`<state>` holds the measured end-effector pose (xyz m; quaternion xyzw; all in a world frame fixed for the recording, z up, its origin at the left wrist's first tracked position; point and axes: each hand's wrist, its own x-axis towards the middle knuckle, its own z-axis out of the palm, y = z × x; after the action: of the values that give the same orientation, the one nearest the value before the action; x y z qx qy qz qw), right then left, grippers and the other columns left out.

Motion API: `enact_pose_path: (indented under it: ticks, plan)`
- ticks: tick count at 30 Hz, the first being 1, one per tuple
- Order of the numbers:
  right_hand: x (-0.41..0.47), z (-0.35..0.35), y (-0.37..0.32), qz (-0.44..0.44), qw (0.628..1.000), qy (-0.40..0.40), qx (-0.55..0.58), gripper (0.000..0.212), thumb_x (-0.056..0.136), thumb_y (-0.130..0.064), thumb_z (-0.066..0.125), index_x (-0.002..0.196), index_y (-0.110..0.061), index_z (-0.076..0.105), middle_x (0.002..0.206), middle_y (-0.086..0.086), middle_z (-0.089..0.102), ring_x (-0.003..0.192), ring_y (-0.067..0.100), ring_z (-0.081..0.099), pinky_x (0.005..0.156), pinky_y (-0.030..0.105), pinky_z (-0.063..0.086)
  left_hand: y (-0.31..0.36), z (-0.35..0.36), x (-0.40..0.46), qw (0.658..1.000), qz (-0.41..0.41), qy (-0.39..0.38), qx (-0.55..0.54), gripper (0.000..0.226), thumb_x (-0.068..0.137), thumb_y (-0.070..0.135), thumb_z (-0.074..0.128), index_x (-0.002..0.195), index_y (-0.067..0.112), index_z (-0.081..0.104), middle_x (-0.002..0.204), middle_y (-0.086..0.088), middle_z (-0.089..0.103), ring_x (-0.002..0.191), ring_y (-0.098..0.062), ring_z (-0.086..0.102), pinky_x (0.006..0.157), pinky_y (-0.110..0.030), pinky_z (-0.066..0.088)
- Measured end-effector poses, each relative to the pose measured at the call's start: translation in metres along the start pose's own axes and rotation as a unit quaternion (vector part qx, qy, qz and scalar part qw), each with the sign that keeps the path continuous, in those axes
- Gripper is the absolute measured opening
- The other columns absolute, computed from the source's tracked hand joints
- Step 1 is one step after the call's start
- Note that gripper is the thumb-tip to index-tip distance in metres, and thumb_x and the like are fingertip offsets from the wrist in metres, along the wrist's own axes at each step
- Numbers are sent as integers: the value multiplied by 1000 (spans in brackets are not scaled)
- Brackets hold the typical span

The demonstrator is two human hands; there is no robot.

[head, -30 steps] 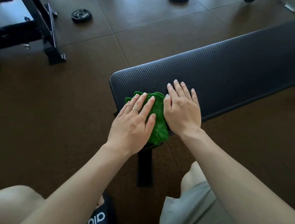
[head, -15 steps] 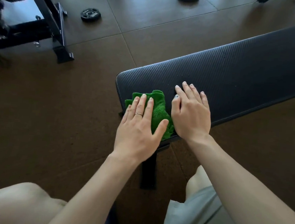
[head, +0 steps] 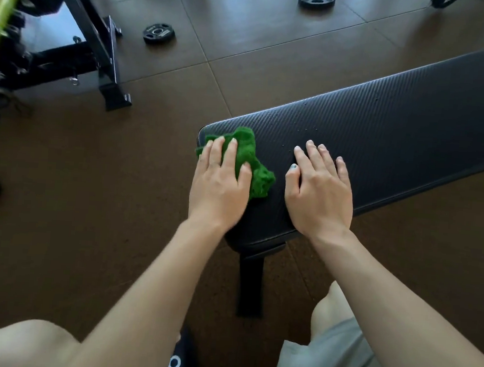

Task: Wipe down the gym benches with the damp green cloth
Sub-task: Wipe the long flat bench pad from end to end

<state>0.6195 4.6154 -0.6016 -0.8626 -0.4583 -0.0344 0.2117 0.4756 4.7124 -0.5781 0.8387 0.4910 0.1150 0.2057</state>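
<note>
since a moment ago the green cloth [head: 251, 161] has slid to the bench's [head: 399, 120] near-left corner, leaving a gap to the right hand [head: 318, 195]. left hand [head: 220, 181] presses flat on the bunched cloth, fingers extended. right hand lies spread, palm down, on bare padding. two weight plates [head: 159, 33] sit on the floor.
</note>
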Motion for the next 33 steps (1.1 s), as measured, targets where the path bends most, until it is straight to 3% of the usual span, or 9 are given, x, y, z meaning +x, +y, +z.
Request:
enact_pose_path:
  ticks: [4, 6, 10, 16, 21, 25, 27, 31, 33]
  plan:
    - [1, 3, 0, -2, 1000, -1, -6, 60, 103, -41, 20, 154, -21, 45, 164, 2, 36, 155, 18, 25, 128, 45, 13, 6, 8, -72, 996, -12, -3, -92, 61, 108, 44, 32, 164, 28, 14, 171, 12, -3, 156, -4, -14, 120, -20, -8]
    - [1, 3, 0, -3, 1000, 5, -8, 60, 103, -41, 20, 153, -20, 46, 163, 3, 37, 154, 18, 27, 128, 45, 15, 6, 12, -59, 993, -31, 13, -113, 61, 108, 41, 36, 164, 25, 16, 172, 9, -3, 156, -8, -14, 118, -19, -9]
    - [3, 2, 0, -2, 1000, 12, -2, 59, 103, -42, 24, 151, -20, 49, 162, 3, 40, 153, 19, 29, 127, 46, 18, -3, 8, 12, 982, -104, 48, -153, 63, 108, 35, 43, 163, 15, 19, 172, -7, 3, 158, -26, 6, 126, -35, 9]
    - [5, 1, -1, -2, 1000, 13, -7, 59, 102, -45, 26, 150, -20, 51, 161, 3, 42, 152, 19, 31, 126, 47, 19, -17, -8, 76, 953, -186, 47, -234, 58, 108, 35, 41, 161, 18, 24, 155, -16, 37, 141, -30, 39, 108, -30, 30]
    - [3, 3, 0, -1, 1000, 17, -1, 60, 102, -45, 26, 150, -20, 51, 160, 3, 43, 152, 19, 31, 127, 46, 19, -11, 10, 2, 927, -183, 88, -314, 62, 108, 31, 45, 164, 22, 19, 160, -10, 37, 146, -26, 37, 114, -29, 28]
    - [4, 4, 1, -1, 1000, 20, 5, 59, 102, -44, 28, 149, -20, 52, 160, 3, 43, 152, 18, 31, 126, 47, 19, 22, 24, -84, 908, -173, 115, -362, 63, 109, 35, 43, 164, 29, 13, 164, 8, 28, 146, -5, 27, 108, -15, 23]
    - [4, 4, 1, 0, 1000, 23, 3, 59, 101, -44, 27, 149, -20, 52, 160, 2, 43, 152, 18, 31, 126, 47, 20, 26, 27, -92, 909, -170, 125, -360, 64, 108, 35, 43, 164, 29, 13, 163, 9, 28, 143, 0, 26, 106, -15, 23]
    - [4, 5, 0, -2, 1000, 30, 4, 58, 102, -44, 28, 148, -20, 54, 159, 3, 45, 151, 19, 33, 126, 47, 21, 2, 19, -31, 933, -163, 115, -301, 65, 107, 28, 49, 164, 18, 19, 163, -3, 33, 148, -17, 32, 106, -11, 20]
    - [4, 5, 0, -1, 999, 36, 5, 58, 102, -44, 29, 147, -19, 55, 158, 3, 46, 151, 19, 34, 126, 47, 21, -12, 13, 11, 938, -168, 107, -285, 63, 107, 28, 49, 163, 15, 22, 158, -11, 41, 144, -26, 40, 111, -21, 27]
